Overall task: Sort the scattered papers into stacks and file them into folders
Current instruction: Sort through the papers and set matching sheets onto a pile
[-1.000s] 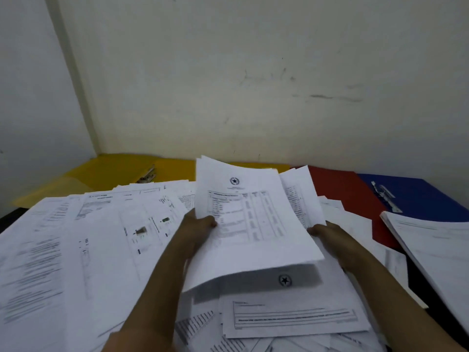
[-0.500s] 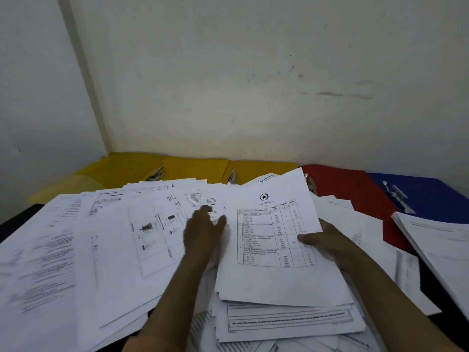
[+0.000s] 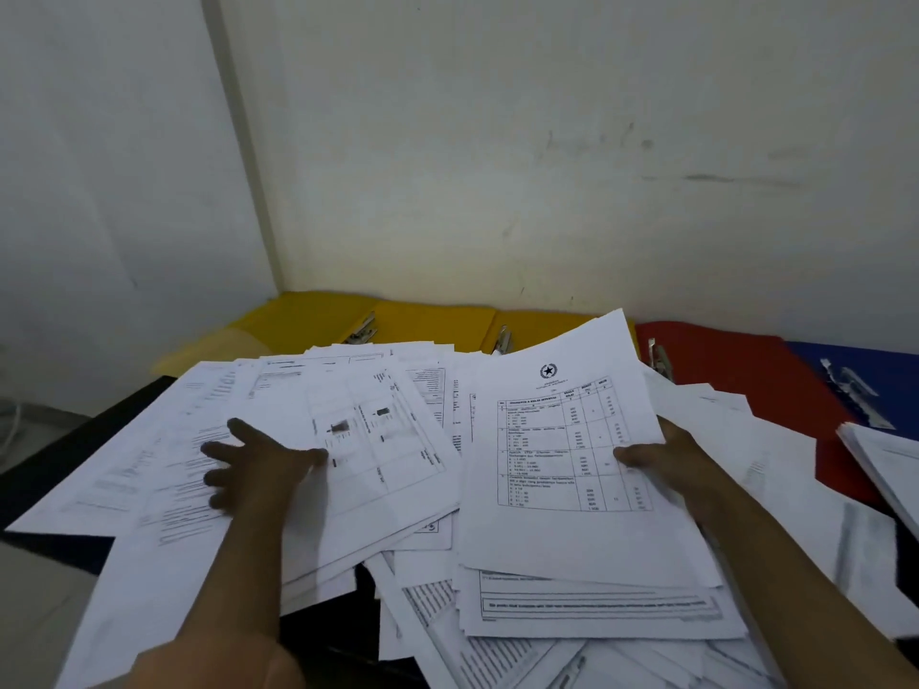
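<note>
Two forearms reach up from the bottom of the frame over a loose heap of white papers that covers most of the dark tabletop. Nearest, at lower centre, thin printed sheets lie overlapped and skewed, flat but uneven at the edges. Just above them, right of centre, the right hand grips the right edge of a sheet with a printed table, thumb on top and fingers hidden beneath; this sheet carries a small round star emblem at its head and lies tilted on a small stack. To the left of centre, the left hand lies released, fingers spread and straight, palm down on a broad fan of sheets with blurred print; it is well apart from the tabled sheet. At the right edge of the frame another neat pile of paper shows partly. Farther back, along the wall, flat folders lie in a row: yellow folders at centre left with metal clips, a red folder to their right, and a blue folder at the far right. Behind them rises a plain, scuffed white wall.
</note>
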